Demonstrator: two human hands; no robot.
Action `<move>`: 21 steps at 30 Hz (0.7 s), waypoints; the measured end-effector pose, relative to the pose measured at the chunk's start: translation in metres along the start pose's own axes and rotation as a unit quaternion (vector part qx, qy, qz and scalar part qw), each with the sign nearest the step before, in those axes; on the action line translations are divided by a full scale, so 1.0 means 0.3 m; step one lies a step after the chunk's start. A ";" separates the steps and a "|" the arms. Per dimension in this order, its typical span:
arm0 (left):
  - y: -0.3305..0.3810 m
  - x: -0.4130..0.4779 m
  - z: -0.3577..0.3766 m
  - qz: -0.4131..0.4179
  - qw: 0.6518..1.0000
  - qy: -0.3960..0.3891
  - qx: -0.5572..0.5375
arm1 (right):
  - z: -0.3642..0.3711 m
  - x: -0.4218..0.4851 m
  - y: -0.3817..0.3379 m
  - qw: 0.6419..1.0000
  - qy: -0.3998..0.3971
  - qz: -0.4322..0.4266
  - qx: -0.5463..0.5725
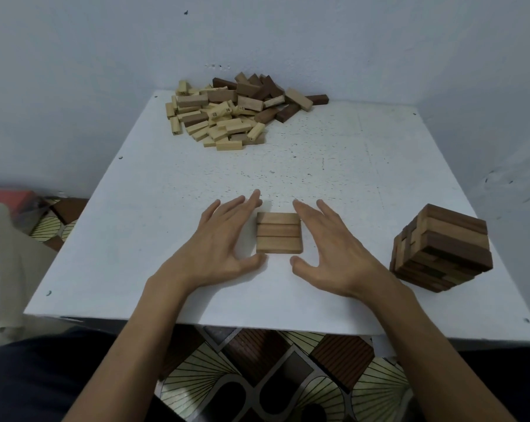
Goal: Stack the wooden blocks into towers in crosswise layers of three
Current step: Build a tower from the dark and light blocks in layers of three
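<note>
Here, left hand (224,239) and right hand (333,251), both spread wide, flank a layer of blocks (279,233). Light, stiff wood likely slides; press at the ends.

Both hands lie flat with fingers spread, left hand (224,239) facing right hand (333,248), forearms outstretched

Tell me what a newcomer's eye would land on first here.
The open left hand and right hand flank a flat layer of three light-brown wooden blocks at the white table's front middle. A multi-layer tower of light and dark wooden blocks stands near the right edge. A loose heap of pale and dark wooden blocks lies at the far edge by the wall.
</note>
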State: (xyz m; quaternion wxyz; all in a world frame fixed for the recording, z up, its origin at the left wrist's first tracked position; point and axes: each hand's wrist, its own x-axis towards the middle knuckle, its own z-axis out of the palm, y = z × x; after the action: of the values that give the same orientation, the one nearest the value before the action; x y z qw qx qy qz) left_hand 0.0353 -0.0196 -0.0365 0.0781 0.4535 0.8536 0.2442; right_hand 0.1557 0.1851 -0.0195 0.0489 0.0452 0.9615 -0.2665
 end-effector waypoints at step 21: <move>0.051 -0.026 -0.028 -0.069 0.997 0.024 0.011 | 0.069 -0.036 0.015 0.983 0.168 -0.077 0.000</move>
State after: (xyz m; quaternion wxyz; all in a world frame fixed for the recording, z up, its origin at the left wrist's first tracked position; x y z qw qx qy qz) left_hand 0.0480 -0.0216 -0.0226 0.0693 0.3882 0.8870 0.2401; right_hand 0.1684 0.1776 -0.0380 -0.1338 0.0150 0.9566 -0.2584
